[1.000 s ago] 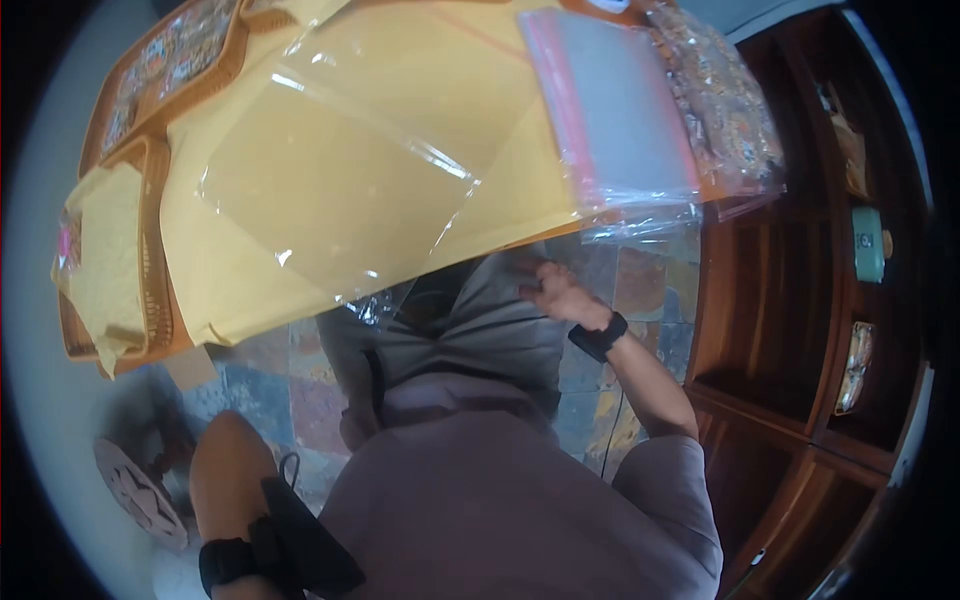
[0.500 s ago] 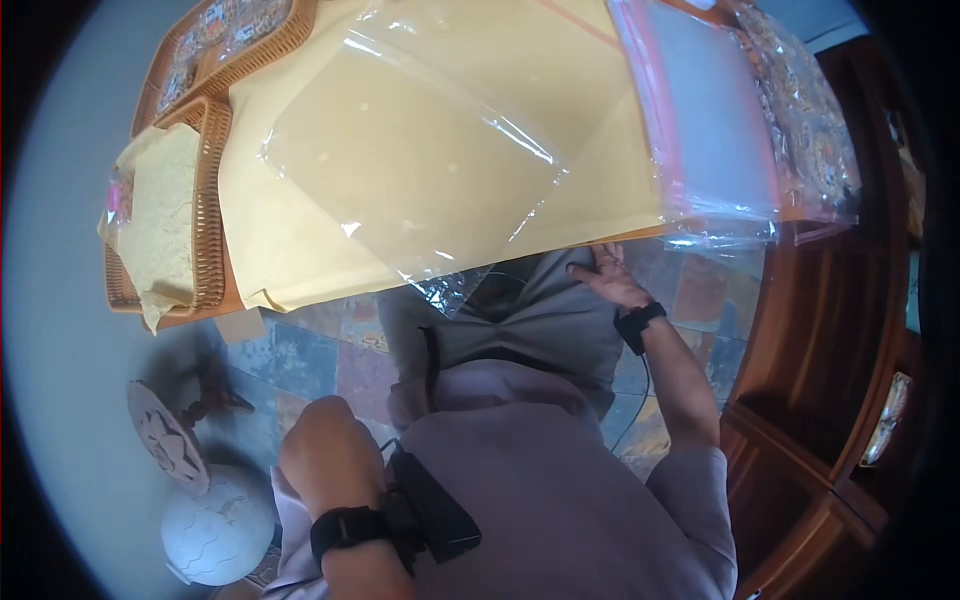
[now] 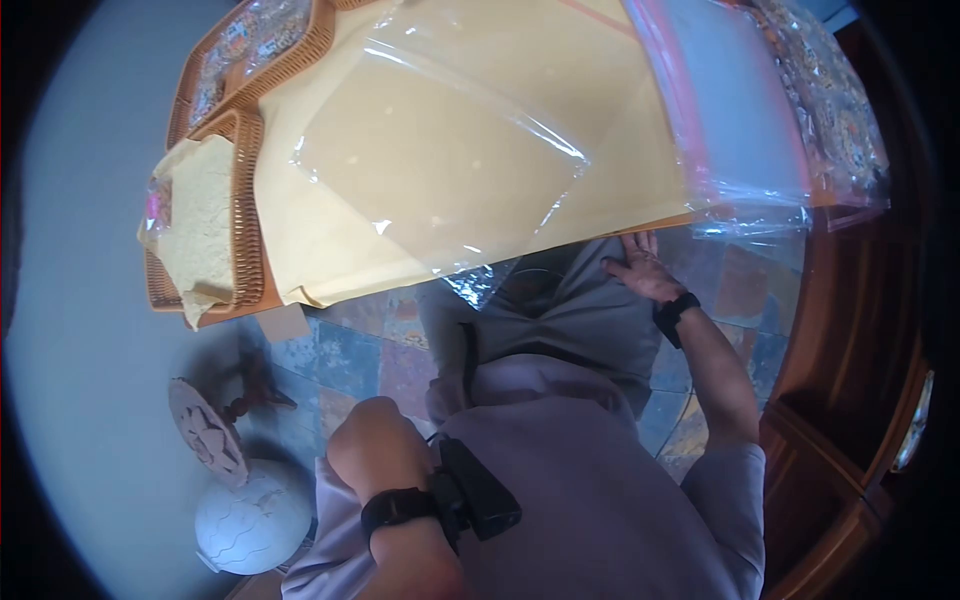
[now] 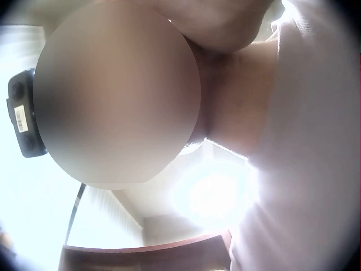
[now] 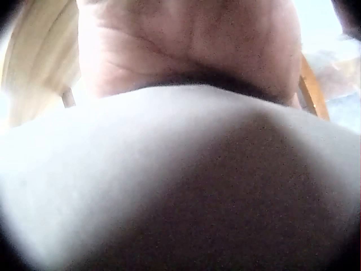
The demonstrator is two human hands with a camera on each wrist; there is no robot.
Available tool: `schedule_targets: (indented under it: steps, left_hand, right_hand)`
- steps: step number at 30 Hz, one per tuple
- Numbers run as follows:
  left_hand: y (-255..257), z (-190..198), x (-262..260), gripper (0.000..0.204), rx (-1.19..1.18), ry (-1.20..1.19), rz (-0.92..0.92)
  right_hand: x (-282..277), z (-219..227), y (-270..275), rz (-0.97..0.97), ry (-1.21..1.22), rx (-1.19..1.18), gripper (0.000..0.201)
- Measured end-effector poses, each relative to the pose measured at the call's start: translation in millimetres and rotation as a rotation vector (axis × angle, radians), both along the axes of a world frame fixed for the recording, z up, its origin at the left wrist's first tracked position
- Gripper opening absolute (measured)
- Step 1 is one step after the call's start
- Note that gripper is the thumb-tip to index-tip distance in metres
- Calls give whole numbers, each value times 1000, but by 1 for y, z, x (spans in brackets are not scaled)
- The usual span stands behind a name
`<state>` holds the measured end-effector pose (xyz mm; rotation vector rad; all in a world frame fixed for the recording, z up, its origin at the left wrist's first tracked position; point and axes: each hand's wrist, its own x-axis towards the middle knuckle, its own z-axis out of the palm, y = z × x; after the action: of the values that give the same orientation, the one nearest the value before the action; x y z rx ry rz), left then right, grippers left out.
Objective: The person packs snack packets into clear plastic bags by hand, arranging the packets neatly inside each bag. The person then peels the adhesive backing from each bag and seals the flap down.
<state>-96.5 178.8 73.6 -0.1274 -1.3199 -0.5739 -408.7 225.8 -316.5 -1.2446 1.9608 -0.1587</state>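
Note:
My left hand (image 3: 374,440) is bent up in front of my chest, back of the hand toward the head camera, its fingers hidden. In the left wrist view the heel of that hand (image 4: 225,22) is close to the neck. On my thigh rests my right hand (image 3: 650,275), fingers fairly straight and thumb spread, just under the table's front edge. In the right wrist view its palm (image 5: 192,39) lies against the trouser cloth (image 5: 113,164). A clear plastic sheet or bag (image 3: 450,150) lies slantwise on the yellow cloth (image 3: 330,240), one shiny corner over the front edge.
Clear bags with pink edges (image 3: 740,110) are stacked at the right, beside filled clear packs (image 3: 830,100). Wicker trays (image 3: 247,200) stand at the left, one with a yellow cloth (image 3: 200,220). Wooden shelves (image 3: 830,330) are at right; a pale round pot (image 3: 255,520) is at left.
The view has swung, shifting the table to the right in it. My left hand has risen from low at the side to the front of my chest. My right hand has settled on the thigh.

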Motion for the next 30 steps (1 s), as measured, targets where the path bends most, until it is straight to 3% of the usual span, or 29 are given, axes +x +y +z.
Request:
schedule_targets:
  steps: [1, 2, 4, 5, 8, 10, 14, 16, 17, 19, 20, 22, 26, 28, 30]
  left_hand:
    - [-6, -2, -3, 37, 60, -160, -96]
    - [-11, 0, -5, 37, 59, -165, -99]
    - [-16, 6, -6, 37, -147, -88, 150]
    - [-14, 5, -6, 37, -144, -84, 149]
    - [-10, 3, -14, 38, -233, 97, 71]
    - [-8, -5, -29, 38, -196, 355, -195]
    - [-6, -11, -11, 40, -208, 227, -240]
    - [-6, -10, -5, 41, -249, 148, -62]
    - [-8, -3, -3, 41, -242, 145, -62]
    - [-14, 14, -5, 41, -265, 48, 216]
    - [-16, 10, -10, 41, -267, 50, 217]
    - [-21, -5, -25, 41, -274, 234, -82]
    - [-13, -18, -19, 41, -308, 308, -160]
    - [-9, -21, -13, 42, -226, 186, -238]
    - [-20, -17, -12, 43, -289, 202, -186]
  right_hand:
    - [-1, -4, -3, -4, -7, -10, 97]
    - [-2, -2, -6, 24, 8, -26, 96]
    - [1, 0, -2, 9, 13, 18, 96]
    - [2, 6, 0, 8, 16, 22, 96]
    - [5, 10, -4, -34, -29, 26, 97]
    - [2, 6, -2, 13, 13, 6, 97]
    - [4, 10, -6, -11, 15, 24, 96]
    - [5, 11, -6, 5, 24, 38, 95]
    - [5, 10, -5, 6, 22, 44, 95]
    - [6, 8, -5, -15, 21, 50, 93]
    - [5, 6, -3, -14, 23, 47, 93]
    - [3, 1, -3, 29, 52, -10, 93]
    - [3, 1, -3, 23, 36, 19, 93]
    - [0, -4, -3, 46, 48, 16, 94]
    - [0, -7, -4, 47, 60, 4, 94]
